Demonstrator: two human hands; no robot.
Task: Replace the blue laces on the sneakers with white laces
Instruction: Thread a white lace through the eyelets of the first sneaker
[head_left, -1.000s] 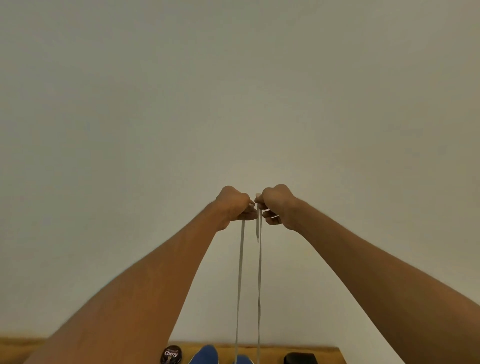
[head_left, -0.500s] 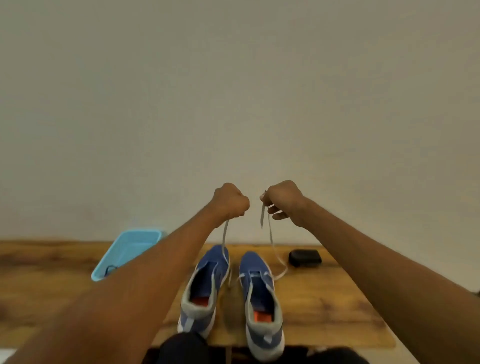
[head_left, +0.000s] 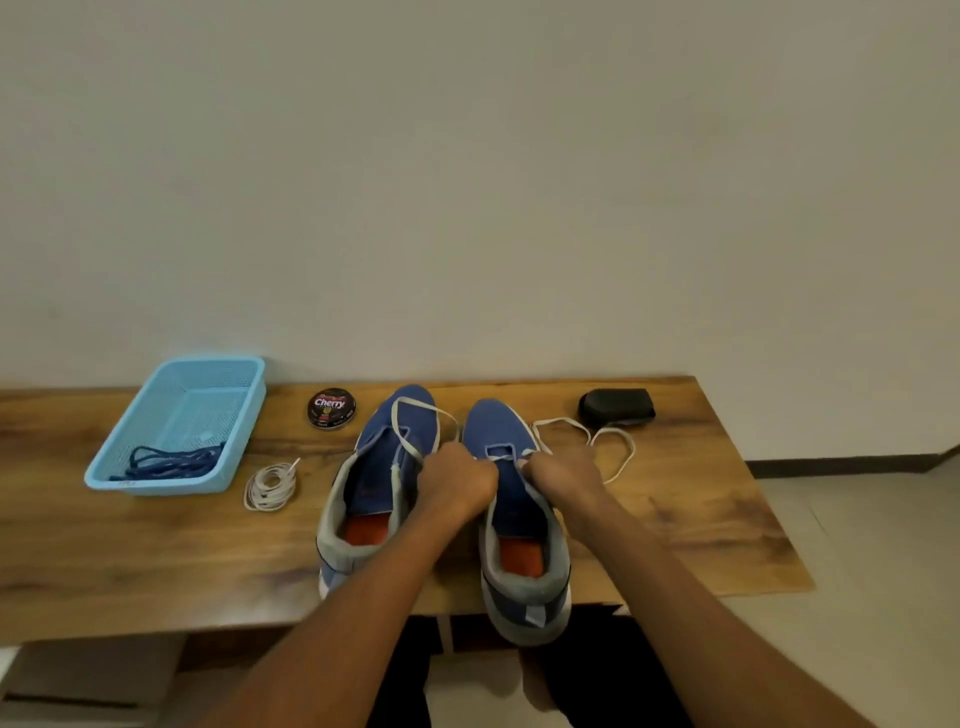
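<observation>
Two blue sneakers stand side by side on the wooden table (head_left: 701, 525), toes toward the wall: the left sneaker (head_left: 371, 488) and the right sneaker (head_left: 517, 525). A white lace (head_left: 613, 441) runs through the right sneaker's lowest eyelets. One end loops over the left sneaker's toe, the other curls on the table to the right. My left hand (head_left: 457, 480) grips the left end beside the right sneaker. My right hand (head_left: 563, 470) grips the right end. A coiled white lace (head_left: 270, 486) lies left of the sneakers. Blue laces (head_left: 171, 462) lie in the light blue basket (head_left: 130, 480).
A round tin of shoe polish (head_left: 331, 408) sits behind the left sneaker near the wall. A black pouch-like object (head_left: 616, 407) lies at the back right. The right sneaker's heel overhangs the table's front edge. Floor shows to the right.
My hands have come down from high in front of the wall to the right sneaker, and the taut lace ends now lie slack on the shoes and table. The view has tilted down.
</observation>
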